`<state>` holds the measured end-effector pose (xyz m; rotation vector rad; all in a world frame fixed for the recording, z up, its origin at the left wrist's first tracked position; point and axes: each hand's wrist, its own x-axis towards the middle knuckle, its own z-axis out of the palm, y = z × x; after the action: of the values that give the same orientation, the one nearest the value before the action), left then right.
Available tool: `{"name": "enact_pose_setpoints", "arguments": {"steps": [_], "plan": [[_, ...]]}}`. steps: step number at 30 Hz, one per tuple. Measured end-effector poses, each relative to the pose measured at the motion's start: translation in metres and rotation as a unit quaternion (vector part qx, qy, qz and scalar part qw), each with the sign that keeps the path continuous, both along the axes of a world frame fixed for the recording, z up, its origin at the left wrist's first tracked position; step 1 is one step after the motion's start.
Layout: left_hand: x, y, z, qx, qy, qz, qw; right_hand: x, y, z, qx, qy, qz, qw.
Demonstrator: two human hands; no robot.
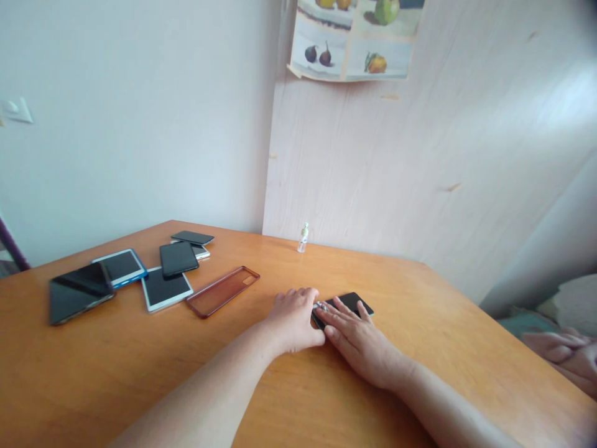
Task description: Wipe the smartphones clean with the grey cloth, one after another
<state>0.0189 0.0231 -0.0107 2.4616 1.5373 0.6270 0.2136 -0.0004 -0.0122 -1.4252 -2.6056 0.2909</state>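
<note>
A smartphone (349,303) with a dark screen lies flat on the wooden table in front of me. My left hand (298,320) grips its left end, thumb at the near edge and fingers at the far edge. Across the screen rests my right hand (359,342), its fingers stretched out and pressed flat. A small crumpled white piece (321,305) shows by the right fingertips; I cannot make out what it is. Both hands cover much of the phone. Left of my left hand lies a clear reddish phone case (224,292).
A small clear bottle (303,239) stands near the table's back edge. At the left lie a dark tablet (80,292), a blue-edged tablet (122,266), a white tablet (165,289), a black phone (178,259) and another dark phone (192,238). Walls rise behind the table (396,274).
</note>
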Motion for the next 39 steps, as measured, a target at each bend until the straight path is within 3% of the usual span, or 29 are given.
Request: {"name": "enact_pose_setpoints", "arguments": {"steps": [4,6,8,13,15,20,22,27,29,31,36,39], "plan": [[0.000,0.000,0.001,-0.007,0.002,-0.001,1.000,0.026,0.026,-0.009,0.017,-0.020,-0.184,0.983],[0.000,0.000,0.001,-0.008,0.001,0.000,1.000,0.033,0.032,-0.011,0.019,-0.024,-0.233,0.972],[0.000,0.000,0.000,-0.005,-0.001,-0.001,1.000,0.030,0.028,-0.010,0.017,-0.023,-0.206,0.978],[-0.001,0.001,0.000,-0.002,-0.010,-0.005,1.000,-0.001,0.006,-0.001,0.003,-0.011,-0.023,1.000],[-0.001,0.001,0.001,-0.005,-0.010,-0.009,1.000,-0.002,0.009,0.000,0.005,-0.018,-0.045,0.999],[-0.001,0.000,0.005,-0.034,0.004,0.003,0.999,0.024,0.029,-0.004,0.009,-0.038,-0.228,0.973],[-0.002,0.000,0.005,-0.044,0.006,0.006,0.999,0.026,0.026,-0.002,0.010,-0.030,-0.224,0.974],[-0.004,0.002,0.001,-0.047,0.004,0.010,0.999,-0.003,-0.006,0.011,-0.016,0.034,-0.002,0.999],[-0.005,0.002,0.001,-0.048,0.002,0.010,0.999,-0.010,-0.008,0.013,-0.026,0.052,0.037,0.998],[-0.005,0.002,0.001,-0.054,-0.001,0.008,0.999,-0.006,0.001,0.010,-0.016,0.048,-0.007,0.999],[-0.005,0.001,0.004,-0.068,-0.001,0.008,0.998,0.021,0.030,-0.003,0.018,0.021,-0.216,0.976],[-0.005,0.000,0.004,-0.072,0.001,0.016,0.997,0.016,0.022,-0.003,0.025,0.031,-0.155,0.987]]}}
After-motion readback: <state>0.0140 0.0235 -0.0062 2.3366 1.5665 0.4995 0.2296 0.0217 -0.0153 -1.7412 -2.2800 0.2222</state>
